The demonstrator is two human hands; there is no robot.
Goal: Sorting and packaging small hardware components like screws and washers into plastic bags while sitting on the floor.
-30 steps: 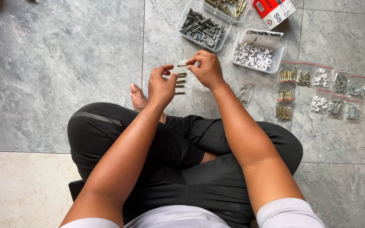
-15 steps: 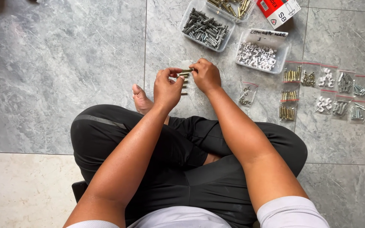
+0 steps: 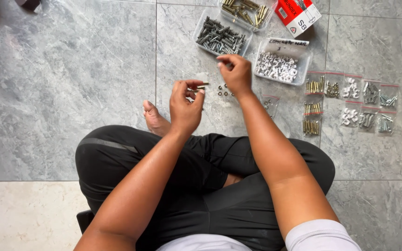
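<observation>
On the grey marble-patterned floor (image 3: 70, 83), a person sits cross-legged in black trousers (image 3: 201, 186), one bare foot (image 3: 154, 120) showing beside the left wrist. Ahead of the knees stand three clear plastic tubs: one of dark grey wall plugs (image 3: 219, 36), one of brass-coloured anchors (image 3: 245, 11) at the top edge, and one of white cable clips (image 3: 280, 66). A red and white carton (image 3: 298, 14) lies just beside the far tubs. To the right, two rows of small clear bags (image 3: 349, 102) with red strips hold sorted screws, clips and brass pieces; one more small bag (image 3: 269, 103) lies apart, near the right forearm.

The left hand (image 3: 184, 104) is raised just above the floor with its fingers curled together, pinching a small bundle of brass-coloured screws (image 3: 200, 87) whose tips jut out to the right past the fingertips. The right hand (image 3: 234, 72) hovers a little further off, near the tub of white clips, thumb and forefinger pressed together; whether anything small sits between them cannot be made out. Between the two hands, on the floor, lie a few tiny loose metal pieces (image 3: 222, 90), just beside the tips of the held screws and apart from both hands.
</observation>
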